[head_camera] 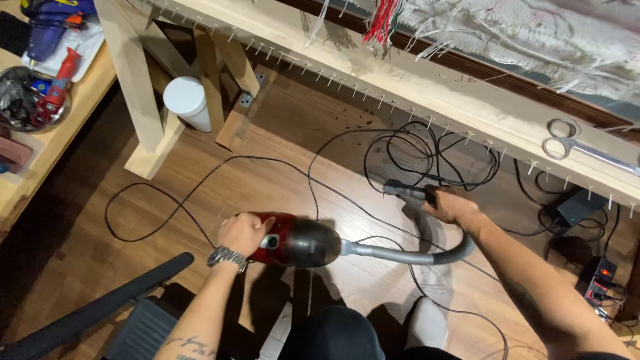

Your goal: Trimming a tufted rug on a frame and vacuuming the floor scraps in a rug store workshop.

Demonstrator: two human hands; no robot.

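My left hand [243, 233], with a metal watch on the wrist, grips the handle end of a small red and dark canister vacuum [297, 241] held above the wooden floor. A grey ribbed hose [413, 255] curves from the vacuum's front up to a dark nozzle [408, 192]. My right hand [452, 206] is closed around that nozzle, which points left over the floor below a pale wooden frame beam [427, 87]. Thin black cable [427, 150] lies in loops on the floor just beyond the nozzle.
Metal scissors [567, 143] rest on the beam at right. A white cylinder [189, 101] stands by the frame's legs. A workbench with tools [47, 73] is at far left, a dark chair [120, 303] at lower left, and a power strip [600, 277] at right.
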